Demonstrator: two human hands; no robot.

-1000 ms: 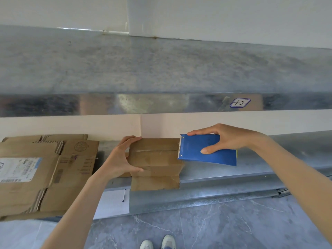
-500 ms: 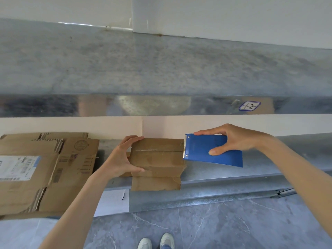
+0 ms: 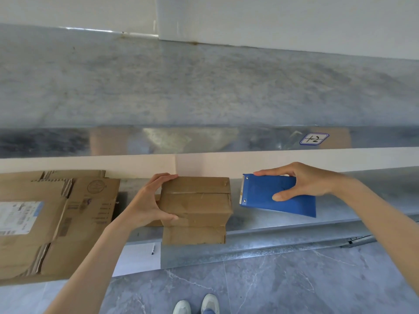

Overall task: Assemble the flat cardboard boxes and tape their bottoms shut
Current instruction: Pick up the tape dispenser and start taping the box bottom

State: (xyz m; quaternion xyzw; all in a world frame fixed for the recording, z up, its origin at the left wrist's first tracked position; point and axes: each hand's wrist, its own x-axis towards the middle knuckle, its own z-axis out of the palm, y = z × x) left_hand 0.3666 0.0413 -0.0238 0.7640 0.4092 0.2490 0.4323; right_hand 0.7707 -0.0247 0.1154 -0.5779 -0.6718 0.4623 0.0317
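While at metal shelf [image 3: 340,214], tile floor [image 3: 294,279] below, grips creased box [image 3: 199,200] (flaps shut) with left hand [image 3: 147,200], blue tape cutter [image 3: 267,196] with right hand [image 3: 301,180].

a galvanised metal upper shelf [image 3: 204,87] spans the view below a white wall [image 3: 272,19]; its shiny front lip [image 3: 45,141] carries a handwritten label [image 3: 314,138]. a pale back wall [image 3: 294,159] shows between it and the lower metal shelf [image 3: 374,196]. below, a grey veined tile floor [image 3: 294,279]; a white sheet [image 3: 136,261] bears a dark pen [image 3: 153,249]. lighting soft, even.
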